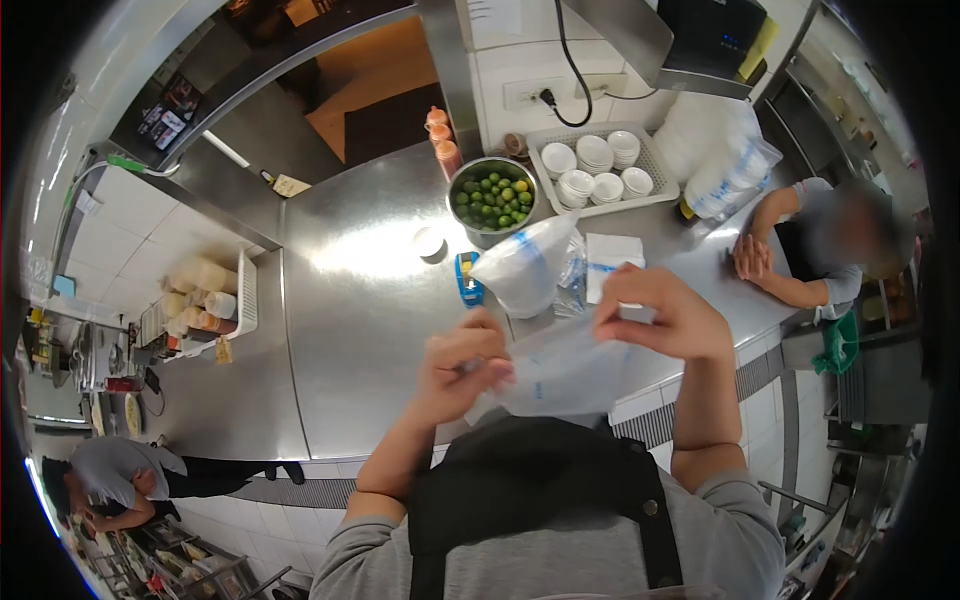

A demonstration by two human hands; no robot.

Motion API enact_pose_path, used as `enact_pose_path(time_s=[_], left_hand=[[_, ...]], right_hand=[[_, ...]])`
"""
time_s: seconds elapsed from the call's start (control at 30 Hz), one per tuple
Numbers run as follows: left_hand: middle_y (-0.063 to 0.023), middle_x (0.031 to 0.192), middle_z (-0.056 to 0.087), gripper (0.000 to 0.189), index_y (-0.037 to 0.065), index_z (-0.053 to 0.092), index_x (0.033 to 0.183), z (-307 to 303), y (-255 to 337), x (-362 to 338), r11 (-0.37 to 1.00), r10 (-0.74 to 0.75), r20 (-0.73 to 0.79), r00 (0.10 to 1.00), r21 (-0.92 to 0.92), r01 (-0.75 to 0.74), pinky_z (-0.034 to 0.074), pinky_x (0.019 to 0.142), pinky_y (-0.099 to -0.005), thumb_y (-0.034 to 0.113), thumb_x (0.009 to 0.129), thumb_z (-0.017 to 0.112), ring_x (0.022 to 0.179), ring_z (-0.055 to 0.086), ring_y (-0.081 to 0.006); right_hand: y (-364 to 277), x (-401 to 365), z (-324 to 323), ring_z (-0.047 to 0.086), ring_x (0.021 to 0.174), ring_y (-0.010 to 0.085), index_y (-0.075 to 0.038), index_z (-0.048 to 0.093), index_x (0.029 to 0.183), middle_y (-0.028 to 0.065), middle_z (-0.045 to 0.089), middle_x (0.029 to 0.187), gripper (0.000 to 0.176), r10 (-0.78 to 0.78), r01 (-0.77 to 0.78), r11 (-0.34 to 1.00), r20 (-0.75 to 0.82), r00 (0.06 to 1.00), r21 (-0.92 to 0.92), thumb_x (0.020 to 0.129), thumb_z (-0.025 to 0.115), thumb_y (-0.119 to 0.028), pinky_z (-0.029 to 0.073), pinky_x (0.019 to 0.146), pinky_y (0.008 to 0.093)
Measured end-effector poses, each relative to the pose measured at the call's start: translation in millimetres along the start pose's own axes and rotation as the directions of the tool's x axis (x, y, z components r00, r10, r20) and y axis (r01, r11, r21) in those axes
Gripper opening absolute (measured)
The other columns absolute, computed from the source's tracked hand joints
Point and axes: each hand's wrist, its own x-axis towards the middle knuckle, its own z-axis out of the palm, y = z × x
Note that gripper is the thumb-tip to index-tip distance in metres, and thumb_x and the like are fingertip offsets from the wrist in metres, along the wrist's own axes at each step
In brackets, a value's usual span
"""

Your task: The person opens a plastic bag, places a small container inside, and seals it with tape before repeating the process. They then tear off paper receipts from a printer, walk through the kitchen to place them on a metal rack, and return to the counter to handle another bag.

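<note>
Holding clear plastic bag (565, 375) up between both hands, nearer the person than lime bowl (492, 195), over counter (350, 300) edge. Left hand (460, 365): fingers curled shut, pinching bag's left edge, near-left of bowl. Bag's long axis slants low-left to high-right. Right hand (665, 315): pinching upper right corner, near-right of bowl, sits higher. Neither hand nearer tbh, both on it.

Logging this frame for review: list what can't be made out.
Head view:
1. Inside of the plastic bag: blurred, its edges covered by the left hand and right hand.
2. The blue object: partly behind the filled bag.
3. The containers on the side rack: too small to identify.
</note>
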Motion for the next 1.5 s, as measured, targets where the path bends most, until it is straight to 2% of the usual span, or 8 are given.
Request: enact_pose_path(time_s=[0.17, 0.4, 0.5, 0.8, 0.87, 0.9, 1.13, 1.5], left_hand=[[-0.0072, 0.083, 0.069, 0.014, -0.003, 0.068, 0.086, -3.4, -12.4, -6.0, 0.959, -0.157, -0.16, 0.974, -0.262, 0.111, 0.047, 0.071, -0.0251, 0.006, 0.095, 0.067, 0.079, 0.062, -0.0121], [-0.005, 0.088, 0.067, 0.004, -0.002, 0.07, 0.093, 14.6, -17.3, 29.4, 0.898, -0.099, -0.574, 0.813, 0.301, 0.321, 0.045, 0.069, -0.0246, 0.002, 0.092, 0.069, 0.073, 0.057, -0.0091], [-0.0034, 0.085, 0.067, 0.006, -0.001, 0.07, 0.091, 10.2, -52.8, 34.6, 0.887, -0.274, -0.616, 0.739, 0.135, 0.442, 0.044, 0.066, -0.0252, 0.005, 0.093, 0.068, 0.074, 0.057, -0.0084], [-0.0064, 0.081, 0.068, 0.017, -0.003, 0.068, 0.097, -14.6, -101.9, 42.6, 0.61, -0.775, -0.245, 0.582, -0.53, 0.589, 0.049, 0.058, -0.0282, 0.013, 0.095, 0.063, 0.065, 0.061, -0.0096], [-0.0141, 0.087, 0.07, 0.024, -0.006, 0.067, 0.106, 6.7, -136.8, 28.8, 0.631, -0.774, -0.375, 0.51, -0.401, 0.664, 0.053, 0.068, -0.0356, 0.01, 0.089, 0.062, 0.081, 0.068, -0.0232], [-0.017, 0.091, 0.071, 0.025, -0.006, 0.066, 0.108, 19.5, -175.0, 10.2, 0.732, -0.66, -0.48, 0.577, -0.24, 0.637, 0.053, 0.07, -0.0378, 0.009, 0.089, 0.061, 0.082, 0.068, -0.0273], [-0.0236, 0.103, 0.067, 0.026, -0.006, 0.064, 0.112, 26.9, -210.6, -12.3, 0.755, -0.226, -0.526, 0.82, 0.437, 0.488, 0.05, 0.08, -0.0415, 0.007, 0.091, 0.056, 0.094, 0.066, -0.0366], [-0.0187, 0.101, 0.067, 0.054, -0.002, 0.058, 0.119, 32.2, -105.1, 23.1, 0.939, 0.064, -0.525, 0.849, 0.318, 0.127, 0.052, 0.081, -0.0386, 0.039, 0.089, 0.074, 0.096, 0.067, -0.0309]], right_hand=[[34.1, 18.5, 17.2, 0.056, 0.071, 0.0111, -0.003, 0.066, 0.089, 0.0048, 0.059, 0.095, 0.007, 0.084, -0.039, 0.972, -0.189, 0.978, 0.232, 0.088, 0.072, -0.005, 0.045, 0.067, 0.027], [68.1, 69.3, 49.5, 0.055, 0.065, 0.0125, -0.001, 0.067, 0.091, 0.0068, 0.055, 0.095, 0.011, 0.158, -0.212, 0.977, -0.679, 0.717, 0.004, 0.089, 0.073, -0.01, 0.047, 0.06, 0.0287], [77.6, 75.8, 56.7, 0.056, 0.066, 0.0131, 0.0, 0.067, 0.091, 0.0061, 0.059, 0.084, 0.014, 0.188, -0.293, 0.956, -0.716, 0.673, -0.024, 0.089, 0.073, -0.012, 0.047, 0.06, 0.0292], [169.7, 50.0, 55.8, 0.066, 0.081, 0.0146, -0.001, 0.068, 0.105, 0.0033, 0.07, 0.084, 0.017, 0.696, -0.311, 0.503, -0.165, 0.699, 0.806, 0.088, 0.067, -0.003, 0.051, 0.071, 0.0276], [223.9, 32.1, 97.2, 0.067, 0.089, 0.0181, -0.002, 0.068, 0.111, 0.0049, 0.071, 0.093, 0.024, 0.471, -0.339, 0.88, -0.51, 0.72, 0.334, 0.087, 0.065, -0.001, 0.051, 0.079, 0.0299], [236.8, 25.8, 112.5, 0.067, 0.094, 0.0198, -0.003, 0.068, 0.114, 0.0058, 0.072, 0.098, 0.028, 0.284, -0.337, 0.941, -0.614, 0.737, 0.031, 0.087, 0.064, 0.0, 0.051, 0.084, 0.0311], [254.4, 9.3, 129.2, 0.059, 0.114, 0.0228, -0.002, 0.064, 0.119, 0.0147, 0.063, 0.123, 0.03, 0.364, -0.321, 0.929, -0.607, 0.706, 0.184, 0.09, 0.06, -0.005, 0.046, 0.094, 0.0336], [131.2, 46.5, 110.6, 0.054, 0.118, 0.0228, 0.0, 0.044, 0.139, 0.012, 0.055, 0.128, 0.072, 0.268, 0.049, 0.902, -0.644, 0.717, 0.43, 0.091, 0.072, -0.045, 0.043, 0.102, 0.0369]])
